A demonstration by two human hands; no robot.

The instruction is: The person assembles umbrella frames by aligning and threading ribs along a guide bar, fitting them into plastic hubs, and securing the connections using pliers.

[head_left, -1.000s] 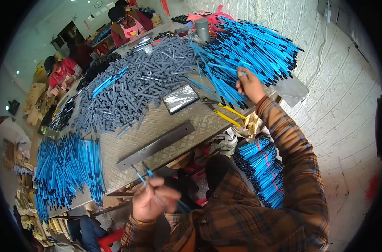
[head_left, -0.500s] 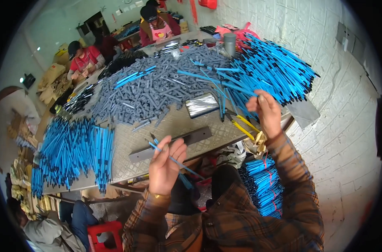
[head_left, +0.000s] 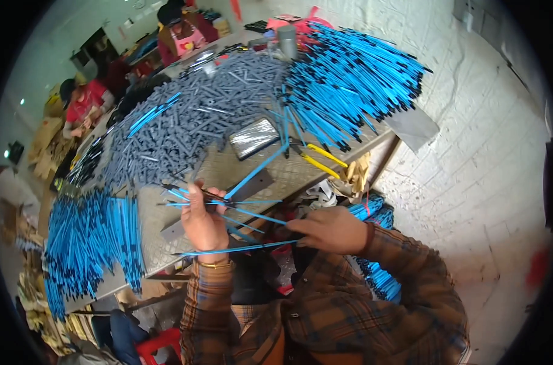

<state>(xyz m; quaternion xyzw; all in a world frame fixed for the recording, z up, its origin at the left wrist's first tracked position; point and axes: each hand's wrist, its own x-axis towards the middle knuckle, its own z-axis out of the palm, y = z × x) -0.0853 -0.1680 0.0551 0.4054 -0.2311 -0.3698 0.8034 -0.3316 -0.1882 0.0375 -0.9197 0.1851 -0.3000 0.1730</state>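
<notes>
Stretching across the view, a grey-brown, textured work table (head_left: 212, 173) bears a broad heap of short grey plastic tubes (head_left: 191, 115) and, beyond at right, a fanned pile of blue, black-ended rods (head_left: 361, 79). Over its near edge, the right hand (head_left: 331, 230) lies to the right of the left hand (head_left: 205, 222), the two well apart. Left fingers are closed round a loose bunch of thin blue rods with dark ends (head_left: 243, 184), which splay at differing angles. Right fingertips pinch together at the end of one slim blue rod (head_left: 258, 216), whose long axis runs from the left hand down toward the right. Below, a lone straight blue rod (head_left: 240, 249) points leftward from the right hand, nearly level, crossing at the left wrist; whether it touches there, I cannot tell.
</notes>
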